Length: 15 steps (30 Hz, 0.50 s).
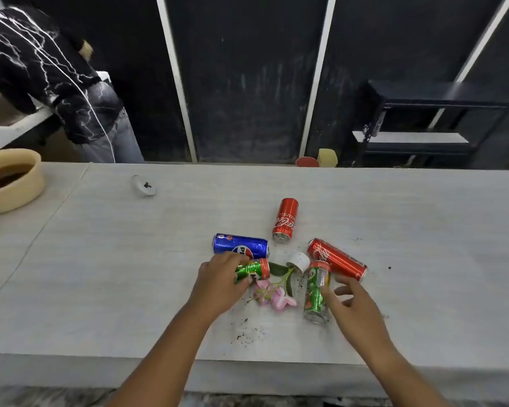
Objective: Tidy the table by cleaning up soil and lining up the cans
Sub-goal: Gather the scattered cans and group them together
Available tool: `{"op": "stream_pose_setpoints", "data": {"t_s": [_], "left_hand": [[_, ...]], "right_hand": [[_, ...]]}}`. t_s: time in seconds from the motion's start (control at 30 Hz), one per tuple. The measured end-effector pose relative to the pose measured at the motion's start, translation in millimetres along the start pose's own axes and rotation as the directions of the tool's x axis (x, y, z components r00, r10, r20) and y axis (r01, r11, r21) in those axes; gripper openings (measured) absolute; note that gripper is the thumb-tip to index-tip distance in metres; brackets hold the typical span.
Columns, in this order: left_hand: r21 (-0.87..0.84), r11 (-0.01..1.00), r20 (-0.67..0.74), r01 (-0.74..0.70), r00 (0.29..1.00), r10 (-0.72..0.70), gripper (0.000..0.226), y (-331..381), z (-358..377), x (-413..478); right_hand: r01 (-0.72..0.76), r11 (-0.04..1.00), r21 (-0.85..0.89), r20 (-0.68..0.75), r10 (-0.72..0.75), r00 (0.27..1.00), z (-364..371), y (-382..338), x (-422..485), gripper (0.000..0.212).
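Several cans lie tipped over on the pale table (pixel 100 259). My left hand (pixel 218 283) is closed around a green can (pixel 254 269) lying just below a blue can (pixel 240 246). My right hand (pixel 351 306), fingers spread, touches the side of a second green can (pixel 316 292). One red can (pixel 285 220) lies further back, another red can (pixel 337 258) lies at the right. Between the green cans a small white pot (pixel 299 261) is tipped over, with a pink flower sprig (pixel 272 295) spilling out. Dark soil specks (pixel 244 331) are scattered near the front edge.
A tan bowl (pixel 11 183) with a dark inside sits at the far left. A small white round object (pixel 143 185) lies at the back left. Another person (pixel 56 83) stands behind the table at the left. A dark shelf unit (pixel 423 124) stands behind at the right.
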State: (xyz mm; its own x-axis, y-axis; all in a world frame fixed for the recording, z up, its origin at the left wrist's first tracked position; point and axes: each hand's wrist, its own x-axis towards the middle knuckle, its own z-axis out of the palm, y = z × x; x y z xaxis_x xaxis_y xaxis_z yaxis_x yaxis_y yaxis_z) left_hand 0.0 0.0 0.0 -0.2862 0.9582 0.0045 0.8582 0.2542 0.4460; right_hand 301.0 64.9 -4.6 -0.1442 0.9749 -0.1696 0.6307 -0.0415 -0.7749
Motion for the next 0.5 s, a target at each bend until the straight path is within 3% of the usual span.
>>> {"op": "stream_pose_setpoints", "data": {"t_s": [0.17,0.5], "left_hand": [[0.071,0.997,0.083,0.001,0.997,-0.007,0.067,-3.2,7.4,12.8],[0.069,0.997,0.057,-0.017,0.998,0.013,0.068,-14.5,8.7,18.2]], "right_hand": [[-0.062,0.997,-0.036,0.026,0.063,0.998,17.6,-13.4,20.4,0.062],[-0.138,0.989,0.048,-0.012,0.139,0.990,33.1,-15.9,33.2,0.038]]}}
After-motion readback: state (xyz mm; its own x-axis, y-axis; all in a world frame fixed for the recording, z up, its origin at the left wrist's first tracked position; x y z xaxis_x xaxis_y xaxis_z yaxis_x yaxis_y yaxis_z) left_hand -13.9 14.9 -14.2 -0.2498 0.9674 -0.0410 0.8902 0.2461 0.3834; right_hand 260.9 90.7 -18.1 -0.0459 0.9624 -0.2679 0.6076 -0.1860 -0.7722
